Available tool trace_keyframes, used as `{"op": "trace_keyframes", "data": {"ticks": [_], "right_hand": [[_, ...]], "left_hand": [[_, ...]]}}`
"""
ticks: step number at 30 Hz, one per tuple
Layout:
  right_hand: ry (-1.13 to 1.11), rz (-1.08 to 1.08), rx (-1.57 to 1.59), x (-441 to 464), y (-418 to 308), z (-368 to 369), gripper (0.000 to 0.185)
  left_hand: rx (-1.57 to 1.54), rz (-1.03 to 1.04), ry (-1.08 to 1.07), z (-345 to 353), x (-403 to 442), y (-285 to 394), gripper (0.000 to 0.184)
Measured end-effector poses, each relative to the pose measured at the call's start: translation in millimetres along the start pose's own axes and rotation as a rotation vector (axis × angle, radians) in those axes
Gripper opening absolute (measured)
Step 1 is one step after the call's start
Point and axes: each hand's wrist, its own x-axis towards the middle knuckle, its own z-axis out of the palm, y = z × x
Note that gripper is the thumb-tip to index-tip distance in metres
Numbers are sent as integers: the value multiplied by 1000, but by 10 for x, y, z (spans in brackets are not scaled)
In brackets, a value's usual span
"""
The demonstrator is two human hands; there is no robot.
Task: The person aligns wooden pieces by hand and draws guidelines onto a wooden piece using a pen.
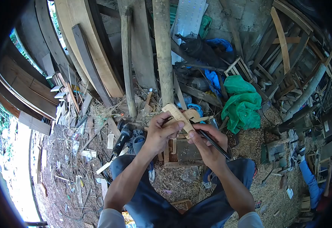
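Between both hands, above my knees, is a pale carved wooden piece (178, 117) with a curved upper end. My left hand (161, 131) is closed round its left side, the thumb lying on its face. My right hand (210, 146) pinches the lower end of the same piece with the thumb. A thin black rod-like tool (214, 144) also lies in my right hand, slanting down to the right. Another curved pale wooden part (192, 115) shows just behind the carved piece; whether the two are joined I cannot tell.
A black power tool (123, 138) lies left of my hands. Beneath them is a low wooden box (185, 152). A green plastic bag (242, 102) is at the right. Upright poles (163, 49) and leaning boards (88, 45) stand ahead. Wood scraps and shavings cover the ground.
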Motion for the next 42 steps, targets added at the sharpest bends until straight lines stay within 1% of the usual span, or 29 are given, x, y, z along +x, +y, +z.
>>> {"op": "trace_keyframes", "data": {"ticks": [2,3,5,6,7,9,10,11,13,14,21,23,27,30,33,35,39,41,42], "right_hand": [[5,52,-102,1,8,-29,17],[4,52,-103,7,13,-54,17],[166,58,-41,37,19,-108,19],[236,2,31,68,-28,-127,17],[234,1,31,65,-68,-128,17],[263,-116,108,59,-127,-135,14],[203,-108,44,28,-134,-165,11],[203,-107,40,15,-131,-162,11],[67,-193,-122,-8,-118,-127,11],[61,-243,-169,10,-125,-112,11],[77,-228,-188,25,-95,-72,12],[52,-207,-195,21,-94,-74,12],[35,-221,-210,22,-96,-80,12],[36,-254,-220,37,-87,-82,12],[17,-308,-303,51,-105,-106,12],[0,-288,-342,48,-105,-131,10],[63,-305,-303,30,-90,-121,9],[115,-411,-226,24,-120,-120,8],[111,-409,-226,21,-106,-107,8]], "left_hand": [[25,-5,13,16,2,22,30],[24,-3,13,10,6,19,30],[12,3,30,-17,14,16,28],[11,4,31,-14,13,22,28],[36,15,48,-2,13,29,27],[58,27,67,6,6,39,26],[94,30,61,6,3,42,25],[129,32,54,8,2,39,24],[170,35,48,-3,0,14,23],[216,38,44,-4,-1,3,23],[271,63,60,45,-1,4,23],[269,14,62,74,-17,45,23],[280,37,40,63,-7,27,23],[302,73,46,72,6,18,23],[320,88,48,60,11,4,22],[246,53,51,31,13,1,23],[231,55,58,43,6,36,24],[231,37,58,23,4,24,26],[229,37,62,22,-3,11,26]]}}
